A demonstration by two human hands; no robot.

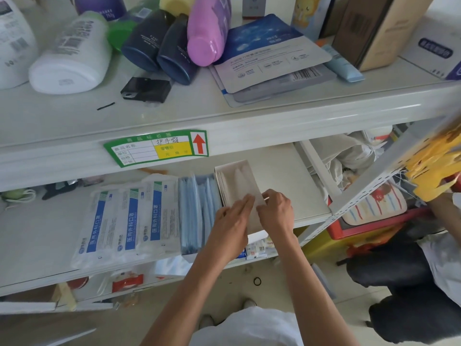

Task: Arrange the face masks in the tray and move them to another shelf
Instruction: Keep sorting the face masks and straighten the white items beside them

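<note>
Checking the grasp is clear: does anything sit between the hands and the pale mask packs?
Nothing visible does: the left hand lies flat on the pale mask packs, and the right hand pinches their edge. Blue masks stand alongside.

The left hand (pixel 232 221) and right hand (pixel 275 213) cover the near end of the pale mask packets (pixel 238 182), so where that stack ends cannot be told. The right hand's fingertips are tucked out of sight (whether they pinch the packets is unclear). The left wrist hides the near corner of the blue mask packs (pixel 197 208) just left of it. Below the hands, the forearms half cover small boxes (pixel 259 248). Above the hands, the price label (pixel 154 148) has print too small to read, and the top edge cuts off the pink bottle (pixel 207 33). Far right of the hands, a yellow bundle (pixel 434 166) is blurred.
</note>
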